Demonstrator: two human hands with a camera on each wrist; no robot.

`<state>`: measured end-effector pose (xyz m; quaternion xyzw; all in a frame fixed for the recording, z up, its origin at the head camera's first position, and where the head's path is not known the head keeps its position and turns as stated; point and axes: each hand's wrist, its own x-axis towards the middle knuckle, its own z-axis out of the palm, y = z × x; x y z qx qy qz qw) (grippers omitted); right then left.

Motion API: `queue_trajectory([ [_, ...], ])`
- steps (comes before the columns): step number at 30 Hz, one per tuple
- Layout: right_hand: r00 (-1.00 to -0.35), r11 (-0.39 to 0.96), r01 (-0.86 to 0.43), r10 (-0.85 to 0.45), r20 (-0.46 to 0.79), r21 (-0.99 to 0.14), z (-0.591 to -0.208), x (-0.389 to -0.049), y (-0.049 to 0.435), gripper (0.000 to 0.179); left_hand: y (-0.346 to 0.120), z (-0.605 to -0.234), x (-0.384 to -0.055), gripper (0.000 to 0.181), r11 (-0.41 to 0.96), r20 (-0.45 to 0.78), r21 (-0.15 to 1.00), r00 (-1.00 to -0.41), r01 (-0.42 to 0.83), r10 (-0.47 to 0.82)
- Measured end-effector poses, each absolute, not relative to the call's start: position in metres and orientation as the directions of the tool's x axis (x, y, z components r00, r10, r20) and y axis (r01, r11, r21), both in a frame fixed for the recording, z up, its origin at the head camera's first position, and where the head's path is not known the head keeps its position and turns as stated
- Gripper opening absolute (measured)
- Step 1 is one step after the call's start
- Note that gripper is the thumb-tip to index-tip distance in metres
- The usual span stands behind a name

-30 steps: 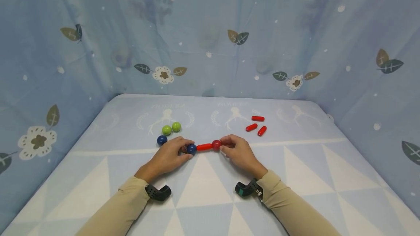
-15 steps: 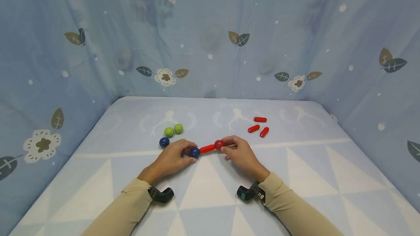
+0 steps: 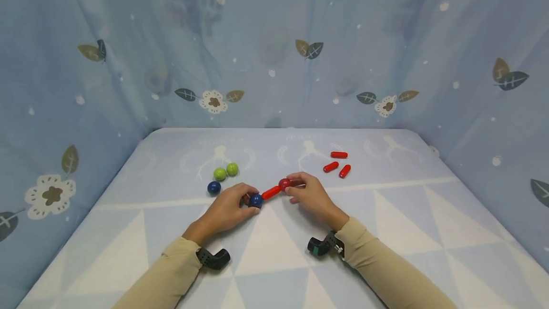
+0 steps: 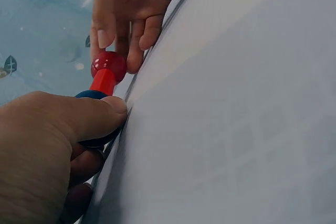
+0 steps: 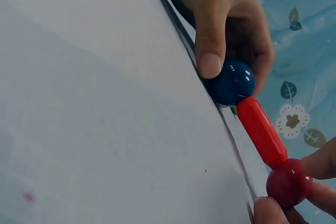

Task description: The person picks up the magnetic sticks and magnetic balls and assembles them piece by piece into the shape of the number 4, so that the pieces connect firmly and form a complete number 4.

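Note:
A blue ball [image 3: 256, 200], a red rod [image 3: 271, 192] and a dark red ball [image 3: 284, 184] are joined end to end in one piece, slanting up to the right in the head view. My left hand [image 3: 229, 209] pinches the blue ball between thumb and fingers. At the other end my right hand [image 3: 310, 197] pinches the dark red ball. In the right wrist view the red rod [image 5: 262, 132] touches both balls. The left thumb covers much of the blue ball [image 4: 94, 95] in the left wrist view.
Beyond my left hand lie another blue ball [image 3: 214, 188] and two green balls [image 3: 220, 173]. Several loose red rods [image 3: 330, 167] rest at the back right of the patterned tabletop [image 3: 266, 256]. A blue printed curtain [image 3: 274, 61] hangs behind and at both sides.
The joined piece has tilted: its dark red end, in my right hand, now stands farther back relative to the blue end. Both hands keep their hold.

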<state>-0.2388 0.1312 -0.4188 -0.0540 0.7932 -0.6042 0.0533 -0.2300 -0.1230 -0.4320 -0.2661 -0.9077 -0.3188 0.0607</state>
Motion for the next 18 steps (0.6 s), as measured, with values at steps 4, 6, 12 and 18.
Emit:
queue_trajectory([
  [4, -0.990, 0.268, -0.018, -0.139, -0.021, -0.963, -0.415, -0.243, 0.131, 0.032, -0.119, -0.433, -0.231, 0.043, 0.656, 0.291, 0.538, -0.848, 0.529, 0.444],
  [6, -0.991, 0.280, -0.014, -0.128, -0.023, -0.960, -0.415, -0.245, 0.131, 0.030, -0.117, -0.433, -0.233, 0.044, 0.652, 0.285, 0.547, -0.849, 0.525, 0.445],
  [12, -0.979, 0.343, -0.030, -0.201, -0.042, -0.939, -0.414, -0.256, 0.127, 0.033, -0.118, -0.431, -0.229, 0.046, 0.627, 0.247, 0.589, -0.852, 0.510, 0.461],
  [18, -0.951, 0.350, -0.082, -0.307, -0.031, -0.933, -0.411, -0.263, 0.130, 0.036, -0.118, -0.435, -0.228, 0.049, 0.588, 0.292, 0.593, -0.827, 0.550, 0.480],
])
